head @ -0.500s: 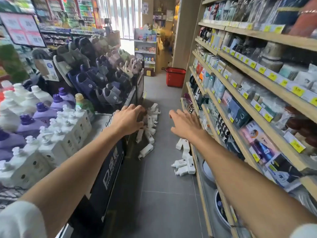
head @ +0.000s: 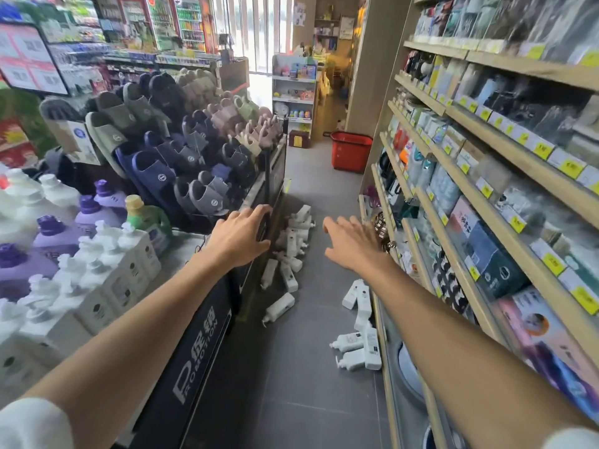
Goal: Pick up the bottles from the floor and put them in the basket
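Both hands reach forward empty, left hand (head: 241, 236) and right hand (head: 351, 243) with fingers spread. White pump bottles (head: 293, 251) lie scattered on the grey floor (head: 311, 400) below. The red basket (head: 351, 151) stands far down the aisle; its contents are hidden.

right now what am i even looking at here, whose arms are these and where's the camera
The camera sits on a person's head, looking forward and down a shop aisle, so the two bare arms are the wearer's own. The left hand and right hand both reach forward, open and holding nothing. White pump bottles lie on the grey floor: one pile by the dark display stand, a smaller group by the right-hand shelving. The red basket meant for them stands further down the aisle. Slippers and upright detergent bottles fill the left display.
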A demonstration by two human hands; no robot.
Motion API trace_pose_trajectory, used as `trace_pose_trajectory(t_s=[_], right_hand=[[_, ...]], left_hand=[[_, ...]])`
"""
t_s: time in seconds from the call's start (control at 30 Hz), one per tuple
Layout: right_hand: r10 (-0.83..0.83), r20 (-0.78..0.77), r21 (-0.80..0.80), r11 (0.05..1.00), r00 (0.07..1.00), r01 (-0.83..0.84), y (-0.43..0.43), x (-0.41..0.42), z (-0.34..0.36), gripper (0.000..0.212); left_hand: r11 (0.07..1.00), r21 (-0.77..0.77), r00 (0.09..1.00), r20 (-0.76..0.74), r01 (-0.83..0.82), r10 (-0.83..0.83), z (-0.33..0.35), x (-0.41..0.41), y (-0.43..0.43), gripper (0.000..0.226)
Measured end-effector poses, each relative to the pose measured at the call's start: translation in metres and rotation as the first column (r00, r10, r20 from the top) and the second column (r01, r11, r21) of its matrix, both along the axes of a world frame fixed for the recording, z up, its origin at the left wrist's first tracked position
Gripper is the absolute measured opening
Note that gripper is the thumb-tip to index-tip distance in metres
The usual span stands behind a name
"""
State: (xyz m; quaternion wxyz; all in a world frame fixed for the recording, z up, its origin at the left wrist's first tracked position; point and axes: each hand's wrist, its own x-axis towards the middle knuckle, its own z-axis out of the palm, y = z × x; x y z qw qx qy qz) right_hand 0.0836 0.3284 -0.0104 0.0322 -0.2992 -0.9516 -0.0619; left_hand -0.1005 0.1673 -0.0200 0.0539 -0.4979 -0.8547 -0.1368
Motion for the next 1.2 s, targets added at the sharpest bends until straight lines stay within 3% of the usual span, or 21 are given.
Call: trace_pose_trajectory(t_s=[0.63,1.0,1.2], right_hand=[[-0.055,0.034,-0.108,0.992,0.998,0.058,0.179,-0.204,-0.035,0.037],[-0.04,0.042,-0.2,0.979,0.998,0.047,0.308,-0.268,-0.073,0.035],[0.007,0.091,-0.284,0.959,0.996,0.019,0.392,-0.308,-0.109,0.033]], left_hand=[[0.99,-0.138,0.999,0.011,0.034,-0.033,-0.041,-0.214,0.195,0.064],[0.983,-0.181,0.997,0.08,0.018,-0.004,-0.081,-0.264,0.323,0.063],[0.98,-0.19,0.978,0.182,-0.063,0.098,-0.102,-0.289,0.39,0.06]])
